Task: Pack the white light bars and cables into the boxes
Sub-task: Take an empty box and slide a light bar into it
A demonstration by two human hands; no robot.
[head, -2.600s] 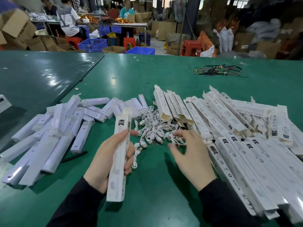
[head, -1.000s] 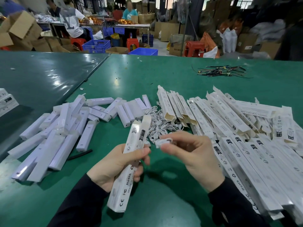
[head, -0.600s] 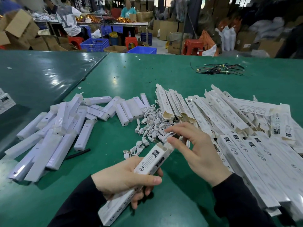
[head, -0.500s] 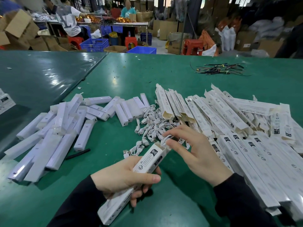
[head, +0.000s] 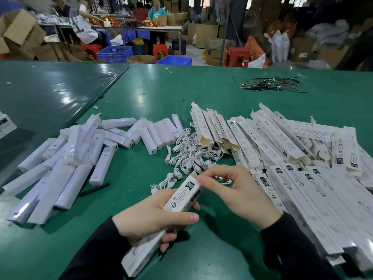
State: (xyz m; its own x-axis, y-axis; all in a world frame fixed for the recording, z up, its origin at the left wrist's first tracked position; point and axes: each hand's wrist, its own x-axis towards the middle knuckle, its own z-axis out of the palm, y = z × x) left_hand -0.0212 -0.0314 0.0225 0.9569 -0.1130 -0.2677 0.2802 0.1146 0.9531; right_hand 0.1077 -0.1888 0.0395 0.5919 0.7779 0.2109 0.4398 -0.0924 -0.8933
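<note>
My left hand (head: 153, 217) grips a long white printed box (head: 181, 199), held slanted with its open end up to the right. My right hand (head: 236, 190) sits at that open end, fingertips pinching the top flap, with a bit of white cable (head: 226, 181) showing under the fingers. A pile of coiled white cables (head: 189, 154) lies just beyond the hands. White light bars (head: 76, 158) are heaped on the left. Several empty long boxes (head: 282, 158) are spread on the right.
The green table (head: 181, 91) carries a bundle of dark wires (head: 270, 85) at the far right and a black stick (head: 94, 188) near the bars. People work at a far table among blue crates (head: 115, 53) and cardboard boxes.
My right hand picked a cable from the pile and brought it to the box's open end. My left hand tilted the box lower and to the right. The fingers now press at the flap.
</note>
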